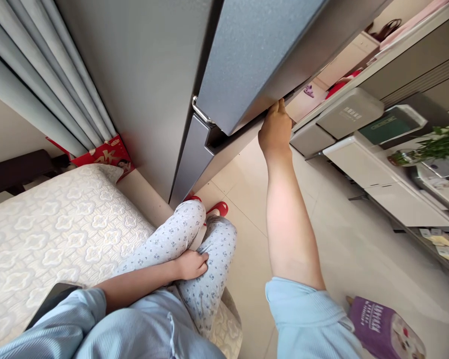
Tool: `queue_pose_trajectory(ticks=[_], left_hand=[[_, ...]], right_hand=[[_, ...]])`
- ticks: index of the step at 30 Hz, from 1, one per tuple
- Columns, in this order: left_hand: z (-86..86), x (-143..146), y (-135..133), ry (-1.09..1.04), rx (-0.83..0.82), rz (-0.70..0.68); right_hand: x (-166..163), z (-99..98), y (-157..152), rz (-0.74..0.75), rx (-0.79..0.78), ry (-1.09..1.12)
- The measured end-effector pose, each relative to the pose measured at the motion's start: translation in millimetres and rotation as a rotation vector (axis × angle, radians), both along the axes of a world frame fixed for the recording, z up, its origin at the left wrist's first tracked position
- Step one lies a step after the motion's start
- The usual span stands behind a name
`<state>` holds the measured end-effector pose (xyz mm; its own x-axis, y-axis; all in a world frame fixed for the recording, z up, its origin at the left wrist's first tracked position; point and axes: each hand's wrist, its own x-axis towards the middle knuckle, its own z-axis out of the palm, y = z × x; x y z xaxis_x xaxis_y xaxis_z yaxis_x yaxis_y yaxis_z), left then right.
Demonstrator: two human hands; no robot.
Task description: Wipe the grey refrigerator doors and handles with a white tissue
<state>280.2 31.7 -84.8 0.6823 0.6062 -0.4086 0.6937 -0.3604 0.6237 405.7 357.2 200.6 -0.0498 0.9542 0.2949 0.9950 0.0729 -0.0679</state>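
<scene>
My right hand (276,130) reaches forward to the grey refrigerator. Its fingers hook at the lower edge of the upper refrigerator door (258,55), by the recess above the lower door (192,154); the fingertips are hidden. A metal hinge (202,110) shows at the near corner between the two doors. Across my lap, my left hand (193,264) rests on the thigh of my patterned trousers (219,249), its fingers curled in with nothing visible in them.
I sit on a quilted sofa cover (67,234), with a red box (114,154) and grey curtain (33,65) beyond. To the right are a white cabinet (381,174), a leafy plant (441,149) and grey bins (347,112). A purple bag (381,324) stands on the tiled floor (295,199).
</scene>
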Motion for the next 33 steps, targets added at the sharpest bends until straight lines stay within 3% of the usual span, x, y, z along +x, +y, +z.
queue_pose_trajectory(ticks=[13,20,28,33], left_hand=[[6.7,3,0,0.022,0.005,0.002],[4.4,0,-2,0.007,0.004,0.035],[2.8,-2,-4,-0.014,0.029,0.05],[-0.4,-4,-6,-0.011,0.051,0.048]], right_hand=[[-5,2.7,-3,-0.025,-0.026,-0.005],[-8,-15.5,-15,0.03,0.089,-0.065],[-43,-16.9,-64,0.003,0.089,-0.13],[-73,-15.7,-108,0.025,0.167,-0.113]])
